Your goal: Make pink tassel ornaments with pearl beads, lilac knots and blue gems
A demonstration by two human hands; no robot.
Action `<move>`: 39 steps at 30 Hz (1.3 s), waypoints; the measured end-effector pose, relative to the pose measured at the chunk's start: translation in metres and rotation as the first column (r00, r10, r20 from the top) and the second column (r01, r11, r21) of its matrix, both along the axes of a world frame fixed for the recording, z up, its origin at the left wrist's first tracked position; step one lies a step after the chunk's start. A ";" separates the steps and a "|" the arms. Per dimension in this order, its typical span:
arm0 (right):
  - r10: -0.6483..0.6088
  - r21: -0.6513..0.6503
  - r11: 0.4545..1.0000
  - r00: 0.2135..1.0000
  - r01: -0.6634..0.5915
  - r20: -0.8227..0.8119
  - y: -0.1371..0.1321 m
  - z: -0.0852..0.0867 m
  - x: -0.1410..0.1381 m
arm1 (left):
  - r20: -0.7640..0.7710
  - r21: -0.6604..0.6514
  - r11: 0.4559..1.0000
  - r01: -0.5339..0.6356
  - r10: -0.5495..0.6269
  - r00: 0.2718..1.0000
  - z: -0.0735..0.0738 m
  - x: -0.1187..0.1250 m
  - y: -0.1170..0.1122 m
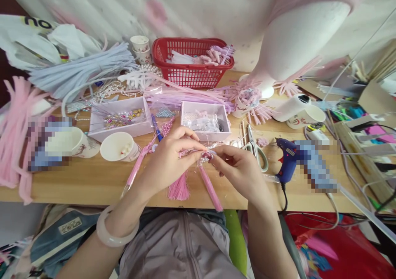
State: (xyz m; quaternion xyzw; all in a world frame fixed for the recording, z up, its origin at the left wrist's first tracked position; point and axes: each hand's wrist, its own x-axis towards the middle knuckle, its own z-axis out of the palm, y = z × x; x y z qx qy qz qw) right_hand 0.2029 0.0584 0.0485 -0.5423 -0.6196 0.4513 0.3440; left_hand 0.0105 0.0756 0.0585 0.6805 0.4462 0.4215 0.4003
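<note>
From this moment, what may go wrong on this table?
The glue gun is to the right of the right hand, its cord running over the edge of the table; a snag might pull the gun down. The open paper cup holding beads, left of the left hand, could be knocked and spill. The small beaded piece, held by both hands, might slip.
</note>
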 end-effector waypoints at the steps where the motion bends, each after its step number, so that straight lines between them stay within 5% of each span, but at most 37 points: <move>1: 0.024 0.009 1.000 1.000 -0.024 -0.015 0.001 0.001 -0.001 | 0.013 -0.020 1.000 0.012 -0.012 1.000 0.000 0.001 0.001; 7: 0.131 0.058 0.991 0.985 -0.124 -0.117 0.004 0.004 0.000 | 0.100 -0.196 0.980 -0.037 0.057 0.993 -0.003 0.002 0.001; 16: -0.038 0.017 0.999 0.994 0.040 -0.105 -0.003 -0.006 -0.004 | 0.196 -0.381 0.923 -0.063 0.147 0.969 -0.009 0.004 -0.005; 22: -0.055 0.010 0.998 0.986 0.057 -0.156 -0.001 -0.005 -0.009 | 0.133 -0.267 0.956 -0.120 0.160 0.978 -0.005 0.007 -0.008; 27: -0.119 -0.025 0.993 0.973 0.116 -0.199 0.000 -0.006 -0.014 | 0.142 -0.275 0.945 -0.179 0.224 0.964 -0.004 0.012 -0.013; 32: -0.027 0.059 0.997 0.956 0.046 -0.293 -0.004 -0.015 -0.018 | 0.184 -0.330 0.917 -0.224 0.296 0.937 -0.006 0.015 -0.015; 39: 0.048 0.009 0.999 0.853 -0.051 -0.519 -0.008 -0.023 -0.025 | 0.084 0.013 0.966 -0.259 0.257 0.963 0.002 0.015 -0.018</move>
